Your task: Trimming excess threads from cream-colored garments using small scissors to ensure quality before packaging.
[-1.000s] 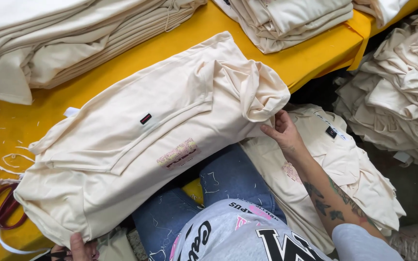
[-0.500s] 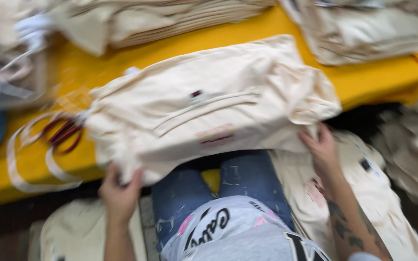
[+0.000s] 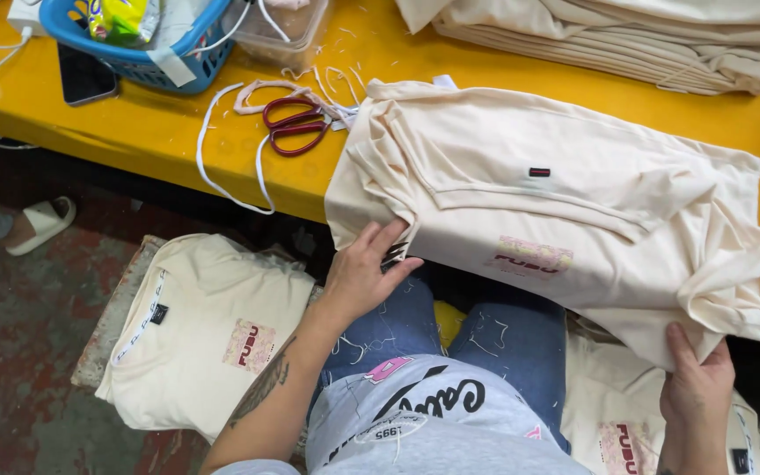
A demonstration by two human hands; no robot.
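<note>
Cream shirt (image 3: 565,220) spread across the yellow worktop (image 3: 151,132), front edge overhanging toward the lap, long axis running left to right. Left hand (image 3: 364,274) at the near-left edge, fingers loosely curled, tips on the fabric beside a small dark tag; firm pinch or mere touch, cannot tell. Right hand (image 3: 695,387) under the bunched near-right corner, fingers closed on the cloth from below. Both hands at opposite ends of the long axis, shirt lying just ahead of and above them. Red scissors (image 3: 296,125) and white cord (image 3: 222,167) left of the shirt, apart from it. 2 more folded shirts (image 3: 213,339) below, by the knees.
</note>
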